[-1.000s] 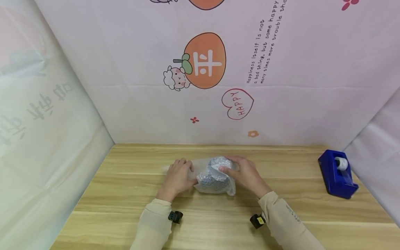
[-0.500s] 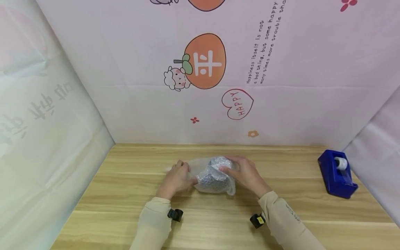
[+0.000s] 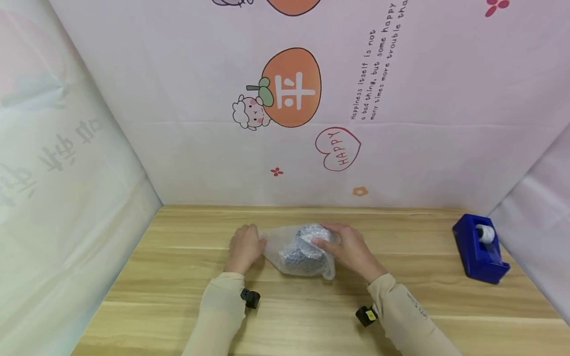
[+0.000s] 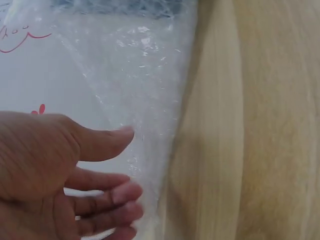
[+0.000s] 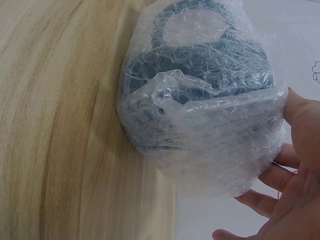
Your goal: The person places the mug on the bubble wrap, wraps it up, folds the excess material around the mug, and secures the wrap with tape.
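A blue-grey mug [image 5: 240, 65] with a loop handle lies wrapped in bubble wrap [image 3: 307, 269] on the table. In the head view, my right hand [image 3: 354, 249] holds the wrapped mug from its right, thumb over the folded wrap and fingers behind. The right wrist view shows that hand [image 5: 300, 165] along one side of the bundle. At the left end, my left hand [image 3: 246, 247] grips the loose wrap, whose edges narrow toward it. Up close, thumb and curled fingers of the left hand [image 4: 85, 175] meet the wrap's edge, with a gap between thumb and fingers.
A blue tape dispenser [image 3: 481, 252] with a white roll stands at the table's right edge. The wooden table [image 3: 178, 296] ends at a printed cloth wall [image 3: 200, 163] behind, with more cloth at both sides. Each wrist carries a small black camera [image 3: 366, 315].
My left hand has shifted left from beside the mug to the wrap's outer end, leaving more of the wrap in sight. The right hand and the mug have stayed put.
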`<state>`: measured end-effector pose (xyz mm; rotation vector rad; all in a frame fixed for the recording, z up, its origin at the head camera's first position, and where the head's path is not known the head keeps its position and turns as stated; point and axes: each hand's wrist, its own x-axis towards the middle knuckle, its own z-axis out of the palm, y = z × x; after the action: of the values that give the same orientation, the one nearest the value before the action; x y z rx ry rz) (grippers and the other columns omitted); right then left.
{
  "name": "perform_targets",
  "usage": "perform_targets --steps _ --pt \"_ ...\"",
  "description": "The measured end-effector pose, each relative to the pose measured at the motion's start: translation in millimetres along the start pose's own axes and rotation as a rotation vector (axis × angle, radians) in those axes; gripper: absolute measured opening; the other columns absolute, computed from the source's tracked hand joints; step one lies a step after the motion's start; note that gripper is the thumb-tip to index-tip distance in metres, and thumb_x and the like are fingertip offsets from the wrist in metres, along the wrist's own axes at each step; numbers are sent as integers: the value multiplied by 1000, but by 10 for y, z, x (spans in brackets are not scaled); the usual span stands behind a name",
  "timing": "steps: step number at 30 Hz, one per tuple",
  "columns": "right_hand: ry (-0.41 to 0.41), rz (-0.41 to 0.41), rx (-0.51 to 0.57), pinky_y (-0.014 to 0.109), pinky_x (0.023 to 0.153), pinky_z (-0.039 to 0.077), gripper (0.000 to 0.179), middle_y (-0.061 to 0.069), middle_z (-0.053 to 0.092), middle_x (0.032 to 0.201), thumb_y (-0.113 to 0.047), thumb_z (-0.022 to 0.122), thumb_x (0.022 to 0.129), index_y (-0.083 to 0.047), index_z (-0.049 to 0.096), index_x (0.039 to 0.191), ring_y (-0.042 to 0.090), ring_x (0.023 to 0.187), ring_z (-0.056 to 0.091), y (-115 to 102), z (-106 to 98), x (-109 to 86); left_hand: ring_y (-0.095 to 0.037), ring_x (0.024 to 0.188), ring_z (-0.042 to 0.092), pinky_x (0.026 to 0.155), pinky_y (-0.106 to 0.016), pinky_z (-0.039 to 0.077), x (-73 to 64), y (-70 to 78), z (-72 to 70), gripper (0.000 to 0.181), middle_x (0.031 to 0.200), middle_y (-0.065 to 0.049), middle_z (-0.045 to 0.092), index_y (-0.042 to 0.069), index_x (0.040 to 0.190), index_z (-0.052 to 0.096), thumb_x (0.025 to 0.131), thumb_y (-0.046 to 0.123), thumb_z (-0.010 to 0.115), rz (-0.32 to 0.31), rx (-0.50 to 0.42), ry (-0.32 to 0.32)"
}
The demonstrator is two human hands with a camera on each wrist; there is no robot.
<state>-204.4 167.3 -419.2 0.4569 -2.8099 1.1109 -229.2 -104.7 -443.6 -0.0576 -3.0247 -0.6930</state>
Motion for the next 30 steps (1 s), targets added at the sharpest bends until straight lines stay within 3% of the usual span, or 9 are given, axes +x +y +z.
perform_targets --steps 4,8,11,15,17,20,22,25,30 --pt "-6 12 2 59 109 40 58 19 62 136 -41 75 92 -4 65 134 43 132 52 -11 6 1 -37 98 47 83 -48 41 -10 -11 -5 38 104 -20 53 6 78 59 92 37 76 -81 89 0" --pt "-11 18 5 59 109 40 58 19 62 137 -41 75 92 -4 64 135 42 132 52 -20 -2 3 -42 107 46 88 -53 41 -12 -23 -22 43 111 -24 54 6 77 59 89 43 78 -111 158 11" --pt "-17 21 9 59 109 40 59 19 61 137 -41 74 92 -4 63 136 42 132 51 -21 -6 5 -40 104 51 92 -53 41 -2 -20 -25 43 99 -20 60 5 83 61 87 43 80 -125 150 4" --pt "-16 17 12 60 109 40 59 19 61 137 -41 74 92 -4 63 136 42 132 51 -15 4 8 -40 97 61 90 -53 47 5 -2 -20 48 89 -19 67 -6 106 64 86 34 83 -138 73 17" --pt "-15 15 15 60 109 40 59 19 61 138 -41 74 92 -4 63 136 42 132 51 -12 10 7 -37 86 64 77 -48 53 -4 15 -22 43 84 -19 66 -8 105 63 85 23 83 -136 0 30" --pt "-16 12 13 60 109 40 60 20 60 138 -42 74 92 -4 63 136 43 132 51 -12 9 3 -24 60 56 49 -35 48 -28 47 -43 22 66 -9 54 0 77 56 85 1 77 -127 -102 49" --pt "-16 15 14 59 109 40 60 20 60 139 -42 74 92 -4 63 136 43 132 51 -9 9 2 -16 50 40 41 -27 35 -50 79 -77 37 57 0 40 10 62 43 81 -9 69 -121 -153 62" --pt "-14 13 8 60 108 40 59 20 60 138 -43 74 92 -4 63 136 43 132 51 -11 11 -1 -13 49 31 40 -24 27 -77 135 -167 39 55 3 33 13 57 37 71 -15 59 -108 -196 83" --pt "-1 5 -5 60 108 40 59 20 62 136 -42 74 92 -4 64 135 43 131 52 -6 18 0 -25 70 58 58 -36 50 -129 233 -368 11 80 -9 65 3 80 66 73 -5 68 -73 -258 80"
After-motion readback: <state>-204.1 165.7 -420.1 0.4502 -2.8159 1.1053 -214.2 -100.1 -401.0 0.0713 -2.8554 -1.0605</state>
